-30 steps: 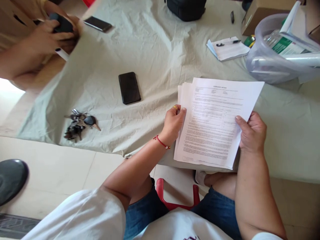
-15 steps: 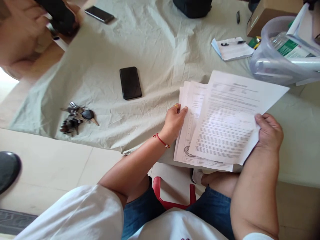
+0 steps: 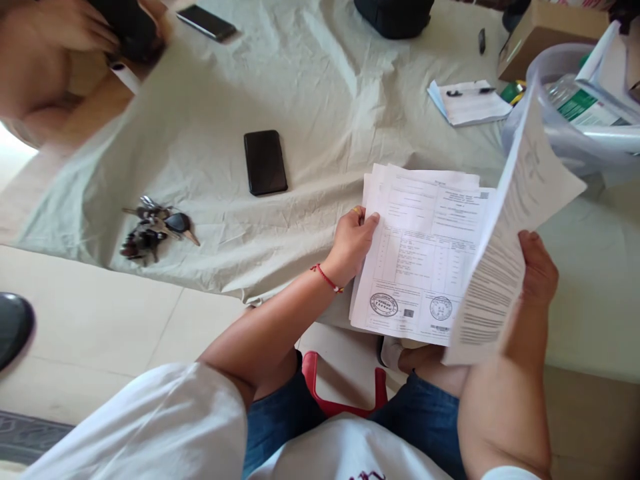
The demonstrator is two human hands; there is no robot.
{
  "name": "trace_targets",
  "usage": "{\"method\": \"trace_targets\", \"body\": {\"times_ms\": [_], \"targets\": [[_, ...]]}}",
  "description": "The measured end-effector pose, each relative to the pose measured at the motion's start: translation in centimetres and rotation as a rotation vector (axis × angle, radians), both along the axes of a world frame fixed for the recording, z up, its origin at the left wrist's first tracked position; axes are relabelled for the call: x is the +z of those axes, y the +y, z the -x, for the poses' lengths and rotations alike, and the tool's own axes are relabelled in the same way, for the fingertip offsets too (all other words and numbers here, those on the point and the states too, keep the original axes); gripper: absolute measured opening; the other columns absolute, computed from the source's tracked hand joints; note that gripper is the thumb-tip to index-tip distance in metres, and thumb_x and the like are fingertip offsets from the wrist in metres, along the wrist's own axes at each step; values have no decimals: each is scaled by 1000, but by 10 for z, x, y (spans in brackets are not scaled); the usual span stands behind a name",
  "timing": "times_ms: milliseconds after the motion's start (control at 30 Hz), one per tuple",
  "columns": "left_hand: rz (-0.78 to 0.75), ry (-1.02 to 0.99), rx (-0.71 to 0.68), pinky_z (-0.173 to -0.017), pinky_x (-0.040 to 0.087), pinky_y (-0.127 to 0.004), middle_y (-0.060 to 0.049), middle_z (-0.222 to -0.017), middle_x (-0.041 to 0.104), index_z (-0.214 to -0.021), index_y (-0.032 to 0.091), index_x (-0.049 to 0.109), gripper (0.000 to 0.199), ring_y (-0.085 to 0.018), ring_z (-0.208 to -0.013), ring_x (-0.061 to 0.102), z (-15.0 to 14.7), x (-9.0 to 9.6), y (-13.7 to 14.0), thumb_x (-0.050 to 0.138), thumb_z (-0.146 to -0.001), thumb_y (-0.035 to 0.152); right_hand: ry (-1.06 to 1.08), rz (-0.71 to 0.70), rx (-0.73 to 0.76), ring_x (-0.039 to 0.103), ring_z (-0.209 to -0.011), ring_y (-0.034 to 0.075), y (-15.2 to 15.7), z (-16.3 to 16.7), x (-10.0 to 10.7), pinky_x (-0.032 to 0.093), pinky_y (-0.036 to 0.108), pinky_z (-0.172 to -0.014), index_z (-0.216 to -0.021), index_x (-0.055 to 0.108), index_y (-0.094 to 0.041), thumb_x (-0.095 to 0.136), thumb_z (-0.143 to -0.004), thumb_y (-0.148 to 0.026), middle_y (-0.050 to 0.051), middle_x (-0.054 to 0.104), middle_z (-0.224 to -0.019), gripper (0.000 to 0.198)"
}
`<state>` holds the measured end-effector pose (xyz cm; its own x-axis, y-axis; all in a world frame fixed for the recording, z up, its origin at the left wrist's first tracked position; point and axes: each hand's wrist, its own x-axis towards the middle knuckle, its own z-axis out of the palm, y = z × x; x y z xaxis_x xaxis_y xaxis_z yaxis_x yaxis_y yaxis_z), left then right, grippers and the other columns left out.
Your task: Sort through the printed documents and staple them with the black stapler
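My left hand [image 3: 354, 241] grips the left edge of a small stack of printed papers [image 3: 410, 267], thumb on top. The uppermost of these carries two round stamps near its bottom and a table in its middle. My right hand [image 3: 537, 267] is closed on the right edge of a separate printed sheet [image 3: 495, 280], which is tilted up and curved. That sheet covers the right margin of the stamped page. Part of the right hand's fingers is hidden from view.
On the cloth-covered table [image 3: 320, 87] lie a black phone [image 3: 265, 162], a bunch of keys [image 3: 157, 230], another phone [image 3: 206, 23] and a notepad with a pen [image 3: 470, 103]. A clear plastic tub [image 3: 540, 73] and a cardboard box [image 3: 550, 33] stand far right. Another person's hand [image 3: 75, 27] is upper left.
The right hand has swung the top sheet to the right and tilted it up, uncovering the stamped page. My left hand stays on the stack's edge.
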<state>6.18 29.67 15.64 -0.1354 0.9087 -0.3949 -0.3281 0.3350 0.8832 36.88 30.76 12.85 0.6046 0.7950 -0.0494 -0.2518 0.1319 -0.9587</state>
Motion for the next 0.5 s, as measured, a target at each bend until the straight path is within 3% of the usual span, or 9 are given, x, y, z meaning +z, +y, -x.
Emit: {"method": "trace_targets", "body": {"times_ms": [133, 300, 500], "targets": [[-13, 26, 9, -66, 43, -27, 1, -76, 55, -75, 20, 50, 28, -11, -66, 49, -1, 1, 1, 67, -96, 20, -99, 20, -39, 68, -75, 13, 0, 12, 5, 62, 23, -71, -74, 68, -19, 92, -60, -28, -1, 73, -80, 29], [-16, 45, 17, -66, 38, -27, 2, -74, 50, -74, 20, 48, 28, -11, -66, 45, -2, 2, 1, 62, -98, 18, -367, 90, 105, 63, -67, 12, -5, 18, 9, 56, 26, -68, -77, 75, -19, 92, -60, -41, -2, 74, -77, 32], [-36, 54, 18, -68, 37, -26, 4, -73, 45, -72, 21, 42, 33, -11, -66, 39, -2, 6, 0, 63, -96, 17, -410, 82, 95, 62, -65, 12, -6, 22, 7, 54, 27, -68, -77, 75, -18, 92, -61, -42, -2, 73, -75, 33]]}}
